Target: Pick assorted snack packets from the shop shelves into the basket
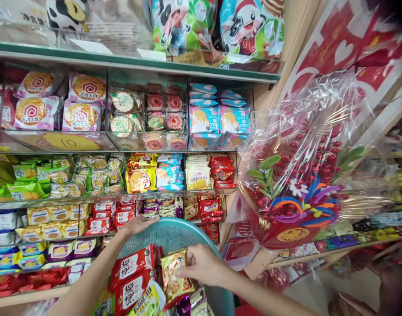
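Note:
A teal plastic basket [174, 228] with a perforated wall is in front of me, at the bottom middle of the view. My left hand [140, 224] grips its far left rim, with the fingertips partly hidden. Over the basket, my right hand [202, 265] pinches the right edge of a gold snack packet [173, 278]. Red packets with white lettering [133, 270] lie inside, to the left of that packet. A yellow-green packet [148, 303] and a purple and silver packet [194, 303] lie nearer to me.
Divided shelves [148, 151] of wrapped biscuits rise behind the basket. Large cow-print bags [250, 30] stand on the top shelf. To the right, a plastic-wrapped decoration [289, 197] with red berries and coloured loops juts out beside the basket. A yellow price label [69, 141] reads 10.

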A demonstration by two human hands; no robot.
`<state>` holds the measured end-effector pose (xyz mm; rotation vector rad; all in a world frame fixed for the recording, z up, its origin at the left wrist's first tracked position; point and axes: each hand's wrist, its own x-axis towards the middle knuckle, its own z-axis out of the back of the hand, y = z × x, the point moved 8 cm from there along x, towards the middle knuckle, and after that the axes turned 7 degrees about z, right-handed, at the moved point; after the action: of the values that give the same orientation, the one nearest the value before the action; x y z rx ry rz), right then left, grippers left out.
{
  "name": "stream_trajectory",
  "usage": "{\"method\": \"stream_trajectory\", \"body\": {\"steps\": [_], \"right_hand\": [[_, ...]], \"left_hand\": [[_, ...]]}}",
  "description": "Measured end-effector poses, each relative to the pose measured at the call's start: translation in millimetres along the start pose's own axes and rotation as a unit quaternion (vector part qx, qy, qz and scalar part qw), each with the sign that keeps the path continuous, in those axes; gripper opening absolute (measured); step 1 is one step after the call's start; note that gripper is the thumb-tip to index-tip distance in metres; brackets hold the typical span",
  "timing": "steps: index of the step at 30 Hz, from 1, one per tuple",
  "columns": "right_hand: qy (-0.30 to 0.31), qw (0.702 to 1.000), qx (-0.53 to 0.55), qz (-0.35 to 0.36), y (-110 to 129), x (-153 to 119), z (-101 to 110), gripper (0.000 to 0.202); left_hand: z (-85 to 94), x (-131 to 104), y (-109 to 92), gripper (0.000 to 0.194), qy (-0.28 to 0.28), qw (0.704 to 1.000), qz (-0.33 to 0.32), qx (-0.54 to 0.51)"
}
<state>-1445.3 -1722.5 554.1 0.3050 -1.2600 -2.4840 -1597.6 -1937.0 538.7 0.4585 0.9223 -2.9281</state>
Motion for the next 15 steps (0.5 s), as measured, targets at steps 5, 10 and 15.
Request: {"method": "stream_trajectory", "body": {"steps": [5,10,15], "right_hand": [[-0.095,0.986,-0.134,0.019,11.8,-0.6,31.6,0.054],[-0.182,0.977,-0.103,0.033,5.4,2.8,59.7,0.054],[-0.216,0.976,-0.007,0.019,-19.9,-4.0,63.9,0.047]], "left_hand": [[-0.4,1.1,-0.6,0.067,0.002,1.0,-0.013,0.017],[-2.5,1.6,4.4,0.067,0.015,1.0,-0.016,0.012],[-2.9,0.2,8.8,0.07,0.007,0.999,-0.009,0.037]]}}
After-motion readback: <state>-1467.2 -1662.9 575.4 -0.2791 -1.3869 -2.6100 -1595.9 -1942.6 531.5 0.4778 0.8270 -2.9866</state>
